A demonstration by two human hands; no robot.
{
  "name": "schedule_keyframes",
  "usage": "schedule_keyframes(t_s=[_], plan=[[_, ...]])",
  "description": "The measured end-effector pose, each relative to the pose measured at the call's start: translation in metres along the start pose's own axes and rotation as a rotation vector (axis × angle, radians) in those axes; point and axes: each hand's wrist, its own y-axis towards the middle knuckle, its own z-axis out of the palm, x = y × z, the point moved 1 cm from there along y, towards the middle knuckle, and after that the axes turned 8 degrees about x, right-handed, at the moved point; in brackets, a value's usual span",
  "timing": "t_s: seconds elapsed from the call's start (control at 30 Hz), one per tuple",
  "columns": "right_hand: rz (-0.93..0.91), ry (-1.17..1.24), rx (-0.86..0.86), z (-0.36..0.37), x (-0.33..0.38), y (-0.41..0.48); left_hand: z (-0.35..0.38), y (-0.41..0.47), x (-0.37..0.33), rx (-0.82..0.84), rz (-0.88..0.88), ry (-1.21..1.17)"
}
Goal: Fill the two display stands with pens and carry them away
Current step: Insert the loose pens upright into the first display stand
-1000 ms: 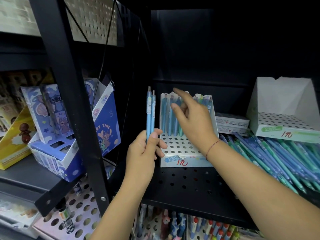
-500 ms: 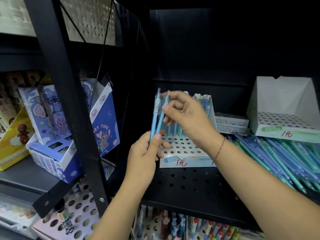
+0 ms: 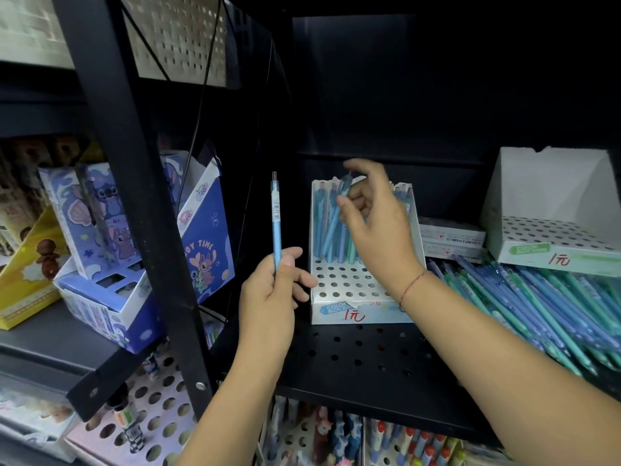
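- Trouble is looked for first at the slim light-blue plastic pen (image 3: 333,220), which is carried tilted over the white perforated cardboard display stand (image 3: 342,285). If its tip is brought down between holes, it could skid on the card or knock the pens already standing in the back rows.
- The stand looks light and is braced by nothing. A firm push from above might shove it backward on the black perforated metal shelf (image 3: 353,353).
- A second light-blue pen with a barcode label (image 3: 276,227) is held upright, and only by its lower end. With so low a hold it could tip or slip out and drop.
- Right grip (image 3: 376,227): it is partly closed, the tilted pen pinched near its top between thumb and fingers. Finer finger detail is lost to blur.
- Left grip (image 3: 268,297): it is clenched, fingers curled round the labelled pen's lower barrel and the thumb laid against it.
- The part-filled stand sits directly beneath and behind the right grip, its front rows of holes bare.
- A second white perforated stand (image 3: 551,238), seen empty, waits well to the right of the right grip. A loose heap of blue and green pens (image 3: 537,297) is spread in front of it.
- Filling is judged far from done, and carrying has not been started.
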Motion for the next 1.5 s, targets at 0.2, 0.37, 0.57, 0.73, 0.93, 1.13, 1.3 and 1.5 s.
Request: schedule_keyframes(t_s=[0.2,0.37,0.57,0.73,0.93,1.13,1.3,1.5], plan=[[0.029,-0.075,0.070,0.008,-0.004,-0.002,0.000,0.000,0.000,0.013,-0.001,0.002],[0.002,-0.136,0.073,0.009,-0.004,0.000,0.001,0.000,0.001,0.022,0.000,0.001],[-0.013,-0.289,0.172,0.011,-0.009,-0.001,0.001,0.000,0.002,0.038,-0.003,0.000],[0.049,-0.143,0.115,0.006,-0.001,0.000,0.001,0.001,0.002,0.064,0.012,0.024],[0.146,0.479,0.261,0.001,0.019,-0.002,0.003,0.001,0.002,0.135,0.017,0.134],[0.145,0.528,0.182,-0.004,0.020,0.001,0.002,0.003,0.002,0.105,0.062,0.254],[0.040,0.256,-0.120,-0.020,0.009,0.006,0.003,0.006,0.011,0.207,-0.038,0.306],[0.016,0.084,0.026,0.001,0.000,0.001,0.002,0.007,0.014,0.256,-0.078,0.286]])
